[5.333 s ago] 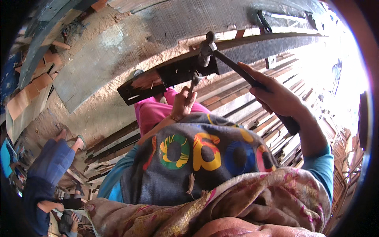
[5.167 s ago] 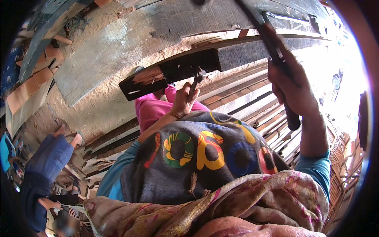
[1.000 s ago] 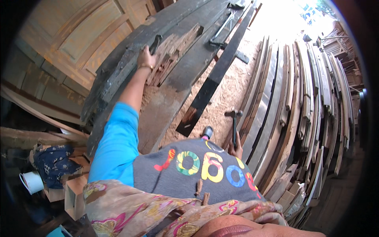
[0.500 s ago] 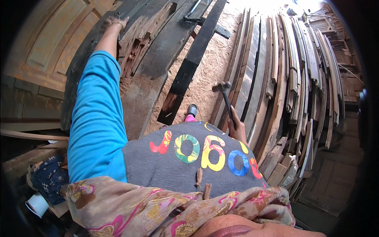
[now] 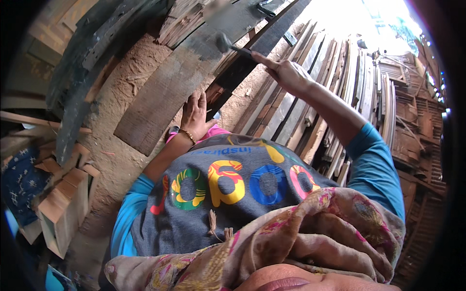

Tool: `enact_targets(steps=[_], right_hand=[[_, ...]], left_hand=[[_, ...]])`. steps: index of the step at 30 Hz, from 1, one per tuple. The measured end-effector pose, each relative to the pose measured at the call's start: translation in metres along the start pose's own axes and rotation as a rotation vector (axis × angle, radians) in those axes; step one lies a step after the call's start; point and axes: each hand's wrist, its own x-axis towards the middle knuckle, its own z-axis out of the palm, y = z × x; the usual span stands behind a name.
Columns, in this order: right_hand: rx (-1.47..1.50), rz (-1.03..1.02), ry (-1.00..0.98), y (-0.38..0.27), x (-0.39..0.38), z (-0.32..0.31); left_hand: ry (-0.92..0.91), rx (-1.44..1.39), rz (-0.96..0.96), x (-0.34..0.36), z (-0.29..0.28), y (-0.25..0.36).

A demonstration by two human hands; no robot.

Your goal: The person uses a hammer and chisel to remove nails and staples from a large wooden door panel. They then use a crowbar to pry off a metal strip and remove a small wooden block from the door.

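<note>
Gripping a hammer (image 5: 228,44) at twelve o'clock, our right hand (image 5: 286,75) stays raised.
Our left hand (image 5: 195,115) spreads open on the grey plank's (image 5: 170,92) edge; sandy ground (image 5: 121,97) lies open at nine o'clock.

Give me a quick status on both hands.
Right hand gripping blurred metal-headed hammer. Left hand flat on grey weathered wooden plank. Nothing between them.

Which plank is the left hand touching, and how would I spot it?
Start at the sandy ground in the middle, between the dark timbers on the left and the row of pale planks on edge at the right. The wide grey plank slants across it, and the left hand rests on its lower edge. It is broader and greyer than the black beam beside it.
</note>
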Motion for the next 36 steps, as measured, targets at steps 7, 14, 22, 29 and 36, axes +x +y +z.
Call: enact_targets(steps=[7,14,22,29,36], right_hand=[[-0.117,-0.117,-0.059,-0.022,0.049,-0.054],[-0.16,-0.401,0.046,-0.002,0.036,-0.029],[0.276,0.159,-0.222,0.007,0.06,-0.091],[0.175,-0.476,0.238,0.017,0.044,-0.059],[0.233,-0.2,0.082,0.064,-0.035,0.049]], left_hand=[[0.005,-0.104,-0.198,0.003,0.039,0.0],[0.165,-0.138,-0.241,0.006,0.074,-0.016],[0.339,-0.032,-0.346,0.007,0.068,0.003],[0.504,0.087,-0.372,0.008,0.084,0.003],[0.511,0.103,-0.367,0.009,0.082,0.003]])
